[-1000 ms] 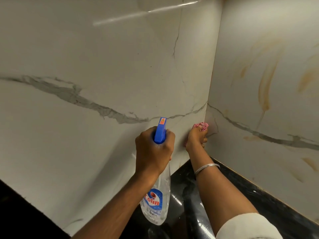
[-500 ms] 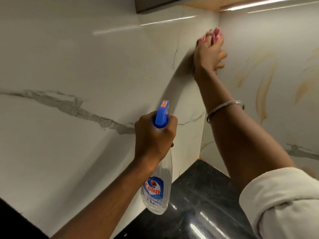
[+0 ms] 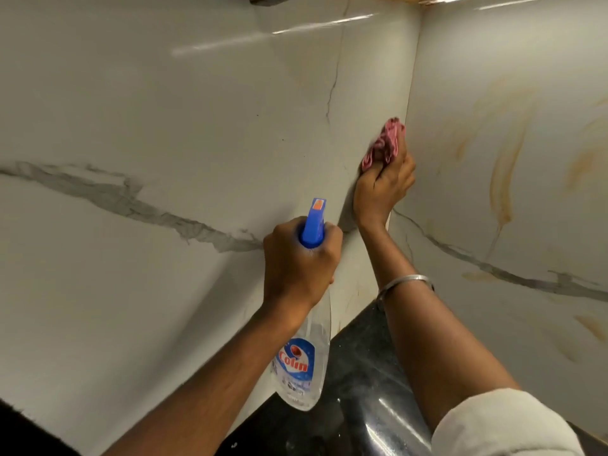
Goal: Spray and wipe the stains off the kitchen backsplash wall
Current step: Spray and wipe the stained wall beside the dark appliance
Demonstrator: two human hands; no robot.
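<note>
The left hand is gripping the clear plastic spray bottle with a blue trigger head. Its fingers are curling together round the bottle neck, just below the trigger head. The back of the hand is facing the camera, so it cannot be told whether a finger is resting on the trigger. The bottle body is hanging below the hand, and the nozzle is pointing at the glossy white marble-pattern backsplash wall.

The right hand is holding the crumpled pink cloth. Its fingers are curling round the lower part of the cloth, and the rest is bunching out above the knuckles. The cloth is pressing against the left wall panel, just beside the vertical corner seam.

The orange-brown streaky stains are lying on the right wall panel, past the corner and apart from the cloth. A fainter patch is showing lower on that panel, near a grey vein.

A thin silver bangle is sitting on the right forearm, and a rolled white sleeve is covering the arm nearer the camera. The glossy black stone countertop is meeting both panels below the arms.
</note>
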